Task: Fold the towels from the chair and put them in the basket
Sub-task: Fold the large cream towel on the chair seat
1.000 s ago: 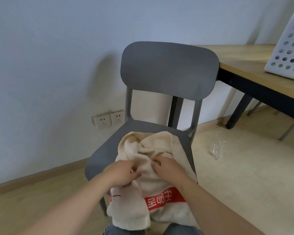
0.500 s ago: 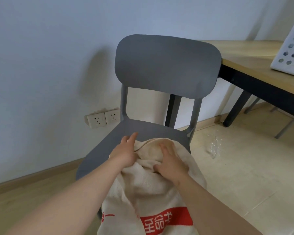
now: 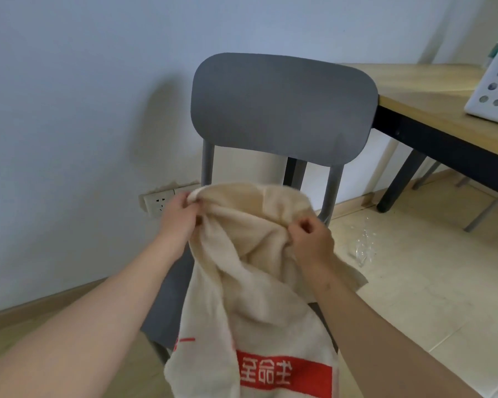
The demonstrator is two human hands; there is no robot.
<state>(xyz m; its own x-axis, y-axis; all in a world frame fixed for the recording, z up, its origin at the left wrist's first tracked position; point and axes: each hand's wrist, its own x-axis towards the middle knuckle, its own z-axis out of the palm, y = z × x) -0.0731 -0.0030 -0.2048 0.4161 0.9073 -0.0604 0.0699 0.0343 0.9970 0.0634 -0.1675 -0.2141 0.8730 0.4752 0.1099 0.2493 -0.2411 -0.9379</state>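
Note:
A cream towel [image 3: 250, 282] with a red printed band near its lower end hangs over the seat of a grey chair [image 3: 282, 110]. My left hand [image 3: 177, 216] pinches the towel's upper left edge. My right hand [image 3: 311, 239] grips the upper right edge. Between them the cloth is lifted and bunched, hiding most of the seat. A white perforated basket [image 3: 495, 90] stands on the wooden table [image 3: 431, 110] at the far right, only its corner in view.
The chair stands against a pale wall with a double socket [image 3: 156, 201] low behind it. The table's dark legs [image 3: 397, 185] reach the floor right of the chair. A crumpled clear plastic piece [image 3: 362, 248] lies on the tiled floor.
Both hands moved from pressing on the heap to its upper edge, took hold, spread apart and lifted the towel off the seat.

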